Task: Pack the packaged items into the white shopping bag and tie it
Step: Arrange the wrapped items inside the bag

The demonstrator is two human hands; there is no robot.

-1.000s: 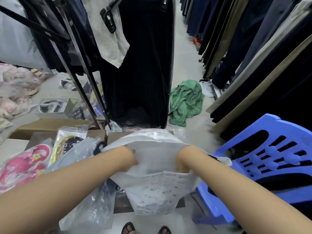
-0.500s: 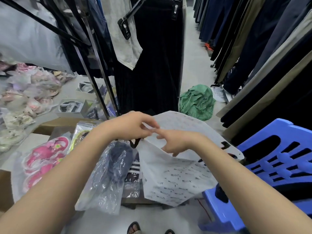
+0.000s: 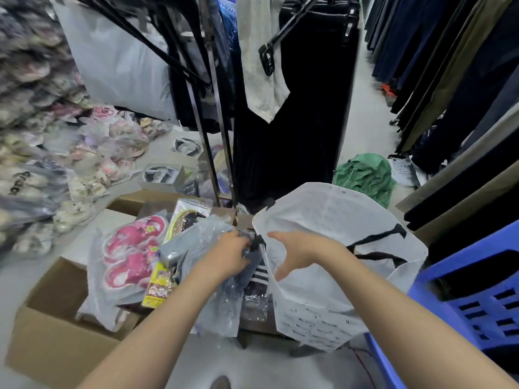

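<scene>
Left hand [image 3: 229, 256] grasps clear-wrapped dark striped package [image 3: 257, 276]; right hand [image 3: 300, 255], released, spreads white plastic shopping bag [image 3: 337, 217]; packing apparently unstarted, tying pending.

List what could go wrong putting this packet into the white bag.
1. The right hand only props the white bag's edge with spread fingers; the mouth may fold shut.
2. The left hand grips the dark packet by loose, slick wrap, which might slip.
3. Pulling it may drag the pink sandal pack off the cardboard box.
</scene>
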